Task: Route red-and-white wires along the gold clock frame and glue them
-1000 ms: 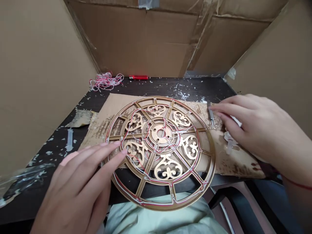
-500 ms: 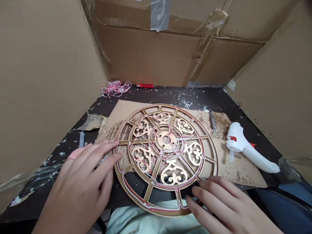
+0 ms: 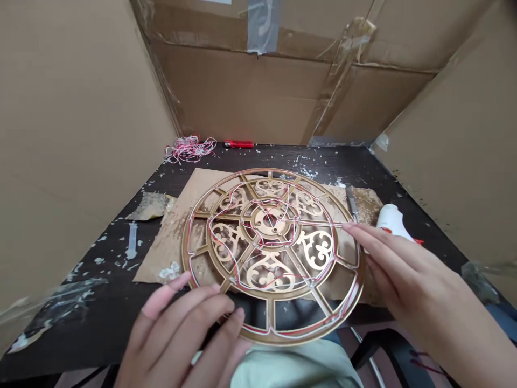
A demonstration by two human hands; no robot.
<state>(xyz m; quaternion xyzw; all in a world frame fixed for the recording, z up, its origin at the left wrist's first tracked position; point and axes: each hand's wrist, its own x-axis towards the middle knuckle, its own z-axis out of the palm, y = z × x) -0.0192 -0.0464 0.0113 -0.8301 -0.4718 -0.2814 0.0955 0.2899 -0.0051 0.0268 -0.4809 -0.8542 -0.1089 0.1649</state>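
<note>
1. Wired gold frame [image 3: 260,217] over cardboard sheet [image 3: 161,256]
2. Left hand [image 3: 183,328] pinching its near-left edge
3. Right hand [image 3: 407,269] fingers together at right edge, can't tell if gripping
4. Likely positioning frame; next calls for steady edge support

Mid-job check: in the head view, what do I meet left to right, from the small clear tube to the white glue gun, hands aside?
Small clear tube, tangled red-and-white wire, slim red item, golden wheel hub, slim grey tool, white glue gun.
</note>
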